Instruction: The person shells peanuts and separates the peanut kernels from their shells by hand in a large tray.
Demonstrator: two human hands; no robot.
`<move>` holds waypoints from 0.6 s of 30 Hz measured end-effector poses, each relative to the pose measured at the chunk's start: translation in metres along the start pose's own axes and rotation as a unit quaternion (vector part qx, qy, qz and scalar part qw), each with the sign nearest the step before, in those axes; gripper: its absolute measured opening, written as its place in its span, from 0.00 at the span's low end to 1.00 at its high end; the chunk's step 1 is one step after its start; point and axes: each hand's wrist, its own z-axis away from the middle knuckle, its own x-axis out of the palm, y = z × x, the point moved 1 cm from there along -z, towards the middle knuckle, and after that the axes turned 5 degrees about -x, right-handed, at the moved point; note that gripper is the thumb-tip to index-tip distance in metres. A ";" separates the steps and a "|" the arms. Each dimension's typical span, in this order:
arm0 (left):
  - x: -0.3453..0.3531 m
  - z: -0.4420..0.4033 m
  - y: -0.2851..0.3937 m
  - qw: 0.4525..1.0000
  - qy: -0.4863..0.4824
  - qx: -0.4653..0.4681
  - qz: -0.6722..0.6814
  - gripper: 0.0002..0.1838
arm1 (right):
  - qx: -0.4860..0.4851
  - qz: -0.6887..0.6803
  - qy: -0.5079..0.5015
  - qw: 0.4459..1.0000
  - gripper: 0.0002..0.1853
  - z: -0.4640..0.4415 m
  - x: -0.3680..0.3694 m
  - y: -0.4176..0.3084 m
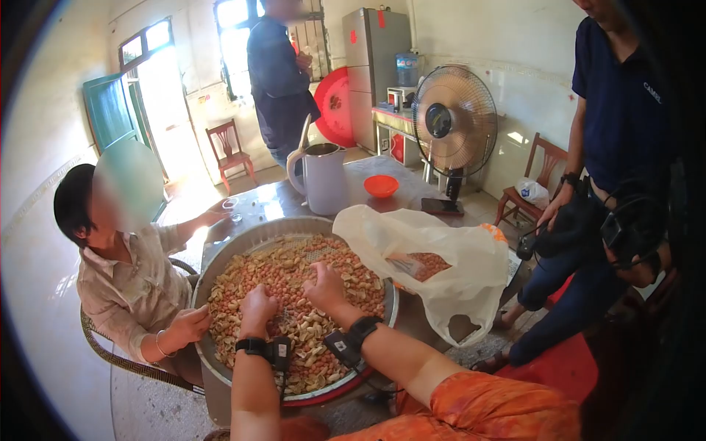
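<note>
A large round metal tray (208,360) holds a mix of shelled peanuts (294,273) and broken peanut shells (312,356). My left hand (259,305) is over the middle of the tray, its fingers curled together close to the peanuts. Just to its right, my right hand (325,285) is held above the heap with bent, closed fingers. Anything in either hand is too small or hidden to make out. Each of my wrists wears a black strap with a small box. To the right, an open white plastic bag (448,246) contains reddish peanuts (428,266).
A seated person's hand (187,327) touches the tray's left rim. Behind the tray, the table (357,170) carries a kettle (326,180), an orange bowl (381,185) and a dark flat device (442,206). A fan (454,121) stands beyond. Two people stand nearby.
</note>
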 end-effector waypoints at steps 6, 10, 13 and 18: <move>0.007 -0.002 -0.014 0.987 0.151 -0.010 -0.062 0.12 | -0.050 0.092 -0.045 0.994 0.18 0.005 -0.001 -0.002; 0.008 -0.008 -0.021 0.995 0.038 -0.056 -0.076 0.11 | -0.017 0.136 -0.154 0.979 0.20 0.010 -0.013 -0.007; 0.013 -0.013 -0.023 0.999 0.027 0.001 -0.038 0.08 | 0.017 0.139 -0.217 0.966 0.21 0.008 -0.013 -0.009; 0.006 -0.008 -0.010 0.999 -0.034 -0.010 -0.003 0.05 | -0.014 0.125 -0.227 0.966 0.11 0.012 -0.007 -0.006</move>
